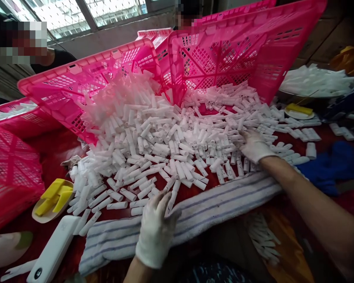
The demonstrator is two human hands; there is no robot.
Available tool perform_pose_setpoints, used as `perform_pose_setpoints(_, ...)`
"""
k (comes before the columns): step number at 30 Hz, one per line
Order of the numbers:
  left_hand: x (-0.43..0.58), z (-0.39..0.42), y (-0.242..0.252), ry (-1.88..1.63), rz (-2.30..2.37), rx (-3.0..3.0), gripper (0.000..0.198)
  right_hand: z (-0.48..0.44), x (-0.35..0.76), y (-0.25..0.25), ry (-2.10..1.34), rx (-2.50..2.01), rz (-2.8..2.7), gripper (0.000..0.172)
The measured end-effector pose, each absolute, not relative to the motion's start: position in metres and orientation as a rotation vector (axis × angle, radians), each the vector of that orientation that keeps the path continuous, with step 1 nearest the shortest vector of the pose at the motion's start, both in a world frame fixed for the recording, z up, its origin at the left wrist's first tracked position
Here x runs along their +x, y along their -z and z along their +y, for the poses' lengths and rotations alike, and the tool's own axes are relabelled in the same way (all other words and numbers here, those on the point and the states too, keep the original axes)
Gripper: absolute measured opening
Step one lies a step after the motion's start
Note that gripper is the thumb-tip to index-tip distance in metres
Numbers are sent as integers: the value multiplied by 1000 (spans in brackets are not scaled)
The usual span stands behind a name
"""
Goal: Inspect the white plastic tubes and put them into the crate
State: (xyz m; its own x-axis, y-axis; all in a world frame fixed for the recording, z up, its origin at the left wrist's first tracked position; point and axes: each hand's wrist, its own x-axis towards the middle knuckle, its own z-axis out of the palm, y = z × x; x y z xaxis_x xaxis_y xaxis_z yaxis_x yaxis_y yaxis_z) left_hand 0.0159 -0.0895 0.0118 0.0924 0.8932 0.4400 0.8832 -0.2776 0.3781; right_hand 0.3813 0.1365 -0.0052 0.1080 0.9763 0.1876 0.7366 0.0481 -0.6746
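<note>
My left hand (155, 230), in a white glove with darkened fingertips, is at the near edge of the pile. Its fingers and thumb close around the lower end of a short white plastic tube (174, 190). Farther right, my right hand (255, 147), gloved the same way, lies with its fingers stretched out over the white tubes (206, 135). Its fingertips touch the heap; whether one tube is between them is hidden. Several tubes in front of it stand in a row and show dark marks. A striped towel (212, 210) runs along the table edge beneath both hands.
Tipped pink crates (224, 51) spill tubes from behind. At the left are a dish (37, 216) with yellow pieces (57, 194) and a white device (54, 249). Blue cloth (336, 165) and a heaped bowl (315, 80) lie right. Another person (54, 59) is at the far left.
</note>
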Motion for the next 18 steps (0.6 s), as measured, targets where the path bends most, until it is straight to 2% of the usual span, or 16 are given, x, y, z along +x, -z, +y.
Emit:
perform_pose_setpoints(4, -40, -127, -4, -541, 1901, 2478, 64, 81, 404, 17, -74, -1642, -1991, 58)
perform_pose_setpoints(8, -78, -126, 12, -280, 2202, 2314, 70, 41, 423, 44, 235, -1700, -2131, 63)
perform_pose_setpoints(13, -91, -103, 20, -203, 2509, 2051, 68, 46, 420, 57, 421, -1907, -2161, 65)
perform_pose_setpoints(18, -106, -101, 20, -297, 2491, 2042, 65, 55, 420, 52, 446, -2034, -2006, 60)
